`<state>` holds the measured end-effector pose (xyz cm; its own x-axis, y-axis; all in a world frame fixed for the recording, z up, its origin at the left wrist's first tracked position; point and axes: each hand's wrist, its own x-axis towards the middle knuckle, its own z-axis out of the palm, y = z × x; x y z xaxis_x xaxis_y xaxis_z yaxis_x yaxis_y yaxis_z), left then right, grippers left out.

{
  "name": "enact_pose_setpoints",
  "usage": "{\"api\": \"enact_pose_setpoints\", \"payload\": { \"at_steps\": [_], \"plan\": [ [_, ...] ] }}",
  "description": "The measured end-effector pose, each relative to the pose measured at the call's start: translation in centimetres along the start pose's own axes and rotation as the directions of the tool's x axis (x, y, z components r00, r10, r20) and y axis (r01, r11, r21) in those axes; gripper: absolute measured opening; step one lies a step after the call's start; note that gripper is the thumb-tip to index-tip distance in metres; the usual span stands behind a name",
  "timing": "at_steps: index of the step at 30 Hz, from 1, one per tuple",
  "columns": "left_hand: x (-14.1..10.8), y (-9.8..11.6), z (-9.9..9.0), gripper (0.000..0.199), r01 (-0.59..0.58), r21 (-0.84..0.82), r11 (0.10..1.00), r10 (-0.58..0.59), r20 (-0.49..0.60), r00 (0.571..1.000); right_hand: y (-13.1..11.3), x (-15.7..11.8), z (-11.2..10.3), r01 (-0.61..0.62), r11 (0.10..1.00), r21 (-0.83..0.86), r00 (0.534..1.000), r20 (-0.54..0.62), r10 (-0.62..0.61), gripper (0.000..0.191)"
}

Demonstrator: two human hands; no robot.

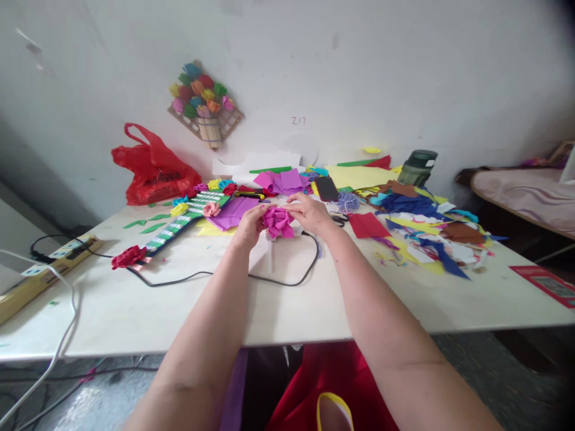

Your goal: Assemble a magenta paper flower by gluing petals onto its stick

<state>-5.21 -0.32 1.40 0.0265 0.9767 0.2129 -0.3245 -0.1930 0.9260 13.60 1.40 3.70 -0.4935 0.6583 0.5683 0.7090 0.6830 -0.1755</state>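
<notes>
A magenta paper flower point(278, 222) is held up over the middle of the white table point(179, 317). My left hand point(251, 226) grips its left side with closed fingers. On the upper right side, my right hand point(311, 213) has its fingers pressed together at a petal edge. A white tool with a black cord point(309, 263) lies partly hidden just under the flower. To the left rests a green and white striped paper piece point(179, 226) with a dark red flower point(129, 257) at its lower end.
Coloured paper scraps point(431, 227) cover the right side. A red plastic bag point(155, 164) stands back left, a dark green bottle point(417, 168) back right. A power strip point(54, 269) lines the left edge. A black phone point(327, 188) lies behind my right hand.
</notes>
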Motion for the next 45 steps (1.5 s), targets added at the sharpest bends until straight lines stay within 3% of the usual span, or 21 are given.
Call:
{"api": "enact_pose_setpoints", "payload": {
  "at_steps": [6, 14, 21, 45],
  "plan": [
    [0.1, -0.2, -0.5, 0.038, -0.020, 0.006, 1.000, 0.020, 0.042, 0.999, -0.1, 0.0, -0.1, 0.004, 1.000, 0.006, 1.000, -0.007, -0.004, 0.029],
    [0.1, 0.5, -0.3, 0.028, 0.096, -0.127, 0.987, -0.094, 0.026, 0.995, 0.1, 0.0, -0.1, 0.004, 1.000, -0.001, 1.000, -0.007, -0.004, 0.029],
    [0.4, -0.4, -0.8, 0.015, 0.067, -0.150, 0.986, -0.067, 0.008, 0.998, 0.1, 0.0, -0.1, 0.002, 1.000, -0.004, 1.000, -0.004, -0.002, 0.032],
    [-0.1, -0.1, -1.1, 0.035, 0.008, -0.039, 0.999, -0.004, 0.090, 0.996, 0.4, 0.0, 0.2, 0.004, 1.000, 0.016, 1.000, -0.028, -0.004, 0.030]
  ]
}}
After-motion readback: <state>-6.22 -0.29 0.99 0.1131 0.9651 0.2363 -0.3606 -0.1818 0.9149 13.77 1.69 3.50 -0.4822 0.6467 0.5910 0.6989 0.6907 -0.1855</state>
